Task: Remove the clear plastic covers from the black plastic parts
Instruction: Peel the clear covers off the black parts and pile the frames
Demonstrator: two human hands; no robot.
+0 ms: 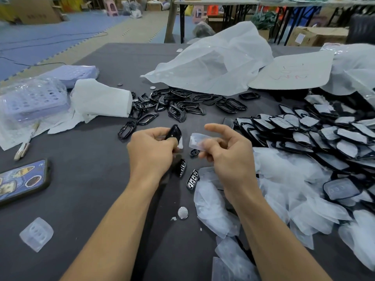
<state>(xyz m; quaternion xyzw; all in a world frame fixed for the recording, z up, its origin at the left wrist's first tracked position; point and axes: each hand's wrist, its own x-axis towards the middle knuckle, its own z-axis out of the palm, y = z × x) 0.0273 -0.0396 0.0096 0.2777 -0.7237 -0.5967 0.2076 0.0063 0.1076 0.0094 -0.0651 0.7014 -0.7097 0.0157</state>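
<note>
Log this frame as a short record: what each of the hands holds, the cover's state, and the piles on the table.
left hand: grips a black part
right hand: pinches a clear cover
cover state: off the held part, a gap shows between them
uncovered frames: loose heap beyond the hands
covered parts: overlapping rows at right
discarded covers: pile beside the right forearm
table: dark surface, phone at its left edge

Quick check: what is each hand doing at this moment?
Left hand: closed, grips a black plastic part.
Right hand: pinches a clear plastic cover, index finger extended.
</note>
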